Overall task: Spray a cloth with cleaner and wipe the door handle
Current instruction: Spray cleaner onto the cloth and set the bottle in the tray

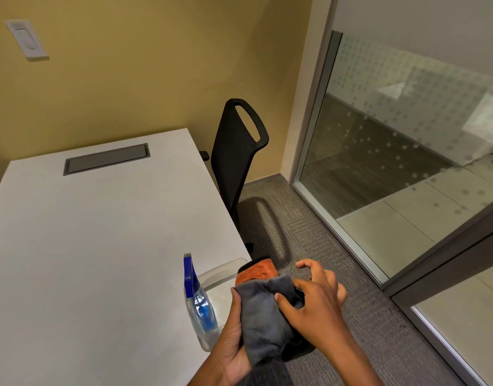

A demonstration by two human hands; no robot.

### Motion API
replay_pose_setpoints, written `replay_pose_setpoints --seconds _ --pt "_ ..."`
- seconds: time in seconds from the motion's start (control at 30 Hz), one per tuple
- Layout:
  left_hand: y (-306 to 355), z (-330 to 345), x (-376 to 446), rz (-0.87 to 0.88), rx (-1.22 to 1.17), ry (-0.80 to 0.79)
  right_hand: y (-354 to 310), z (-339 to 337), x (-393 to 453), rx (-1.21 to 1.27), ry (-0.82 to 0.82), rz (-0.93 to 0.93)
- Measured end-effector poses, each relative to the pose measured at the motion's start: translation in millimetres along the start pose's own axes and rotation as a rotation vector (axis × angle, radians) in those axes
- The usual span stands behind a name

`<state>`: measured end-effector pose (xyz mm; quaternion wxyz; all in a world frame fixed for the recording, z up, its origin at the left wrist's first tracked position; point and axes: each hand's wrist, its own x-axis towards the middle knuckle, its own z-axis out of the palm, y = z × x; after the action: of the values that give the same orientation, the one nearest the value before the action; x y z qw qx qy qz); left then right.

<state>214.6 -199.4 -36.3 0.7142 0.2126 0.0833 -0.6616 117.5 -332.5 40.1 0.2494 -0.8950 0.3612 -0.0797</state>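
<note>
**Inspector:** Status, working from left of the hands across?

**Assistant:** The spray bottle (198,299) is standing upright on the worktop (100,246), just left of the hands, its blue nozzle pointing away. The left hand (234,341) is gripping the cloth (263,316) from beneath. The cloth's long axis is running from the person outward, its orange end farthest. The right hand (313,296) is pinching the grey fold, its other fingers spreading.

**Inspector:** Progress?

**Assistant:** Early, I judge. Whether the cloth is sprayed cannot be told. No door handle is showing; wiping remains.
</note>
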Motion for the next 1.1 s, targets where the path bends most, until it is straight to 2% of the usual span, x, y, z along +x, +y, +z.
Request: replay_pose_setpoints --seconds 0.1,0.2,0.27,0.43,0.6,0.77,0.93,1.1 --pt "2 -1 1 0.004 -0.011 -0.03 -5 -7 -1 -0.084 -0.011 -0.032" --pt "4 0 2 0.008 0.005 -0.042 -6 -12 -3 -0.022 -0.026 -0.098" --pt "4 1 3 0.008 0.016 -0.042 -7 -16 -4 0.202 -0.074 -0.085" --pt "7 0 6 -0.014 0.024 -0.01 -9 -14 -2 0.779 -0.303 0.114" --pt "8 -2 6 -0.021 -0.002 -0.008 1 -6 1 1.026 -0.339 0.281" --pt "7 -2 4 -0.031 -0.019 -0.017 14 3 4 0.93 -0.326 0.325" --pt "7 -11 4 -0.024 -0.019 0.009 24 13 5 0.51 -0.174 0.295" --pt "6 -27 2 0.023 -0.008 0.161 24 15 7 0.331 -0.129 0.25"
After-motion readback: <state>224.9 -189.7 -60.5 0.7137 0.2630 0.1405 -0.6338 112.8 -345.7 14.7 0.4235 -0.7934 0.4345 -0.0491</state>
